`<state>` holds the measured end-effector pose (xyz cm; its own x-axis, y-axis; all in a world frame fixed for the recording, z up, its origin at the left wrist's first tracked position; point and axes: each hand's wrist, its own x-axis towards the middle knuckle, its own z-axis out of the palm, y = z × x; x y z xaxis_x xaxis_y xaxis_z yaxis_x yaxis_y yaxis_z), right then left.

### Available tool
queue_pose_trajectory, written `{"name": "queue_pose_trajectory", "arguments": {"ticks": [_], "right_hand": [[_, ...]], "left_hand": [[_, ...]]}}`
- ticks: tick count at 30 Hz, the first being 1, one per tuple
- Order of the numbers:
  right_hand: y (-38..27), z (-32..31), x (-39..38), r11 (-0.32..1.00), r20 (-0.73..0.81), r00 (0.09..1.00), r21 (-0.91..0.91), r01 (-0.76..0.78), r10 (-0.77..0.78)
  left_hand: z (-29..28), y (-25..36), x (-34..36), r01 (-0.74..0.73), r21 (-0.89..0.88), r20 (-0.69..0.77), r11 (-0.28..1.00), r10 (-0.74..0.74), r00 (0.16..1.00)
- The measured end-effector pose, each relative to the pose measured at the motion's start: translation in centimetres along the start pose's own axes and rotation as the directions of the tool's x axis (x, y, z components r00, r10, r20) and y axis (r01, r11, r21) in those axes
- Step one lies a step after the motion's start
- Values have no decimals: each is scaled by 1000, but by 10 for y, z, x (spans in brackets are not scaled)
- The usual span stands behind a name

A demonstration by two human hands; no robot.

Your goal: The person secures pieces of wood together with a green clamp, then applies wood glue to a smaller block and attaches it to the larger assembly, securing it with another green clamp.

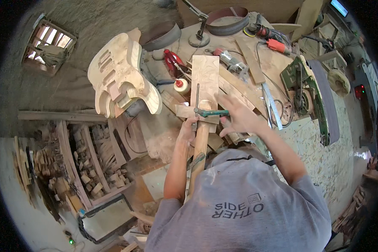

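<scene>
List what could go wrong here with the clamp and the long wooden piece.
The left hand steadies the long wooden piece right beside the green clamp; fingers could get pinched. The piece overhangs the workbench toward the person and might tip. Loose offcuts nearby could be knocked by the right hand.

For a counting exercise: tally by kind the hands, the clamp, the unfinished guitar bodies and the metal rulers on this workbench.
Hands: 2, left hand and right hand
Green clamp: 1
Unfinished guitar body: 1
Metal ruler: 1
Total: 5
</scene>
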<state>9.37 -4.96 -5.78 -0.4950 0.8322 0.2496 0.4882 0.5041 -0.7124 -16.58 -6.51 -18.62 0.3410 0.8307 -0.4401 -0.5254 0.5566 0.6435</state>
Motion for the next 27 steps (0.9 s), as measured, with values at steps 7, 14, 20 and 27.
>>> {"name": "queue_pose_trajectory", "arguments": {"ticks": [7, 14, 20, 27], "right_hand": [[31, 28, -11, 983, 30, 992, 134, -126, 123], [33, 23, -13, 989, 50, 995, 119, -88, 82], [16, 15, -10, 971, 69, 983, 154, -181, 172], [19, 10, 5, 999, 162, 987, 40, -31, 24]], "left_hand": [[-5, -4, 1, -12, 47, 55, 999, 9, 998], [5, -2, 1, 1, 44, 69, 999, -4, 998], [3, -3, 0, 10, 50, 67, 999, -13, 998], [10, 2, 0, 8, 80, 95, 997, -16, 995]]}}
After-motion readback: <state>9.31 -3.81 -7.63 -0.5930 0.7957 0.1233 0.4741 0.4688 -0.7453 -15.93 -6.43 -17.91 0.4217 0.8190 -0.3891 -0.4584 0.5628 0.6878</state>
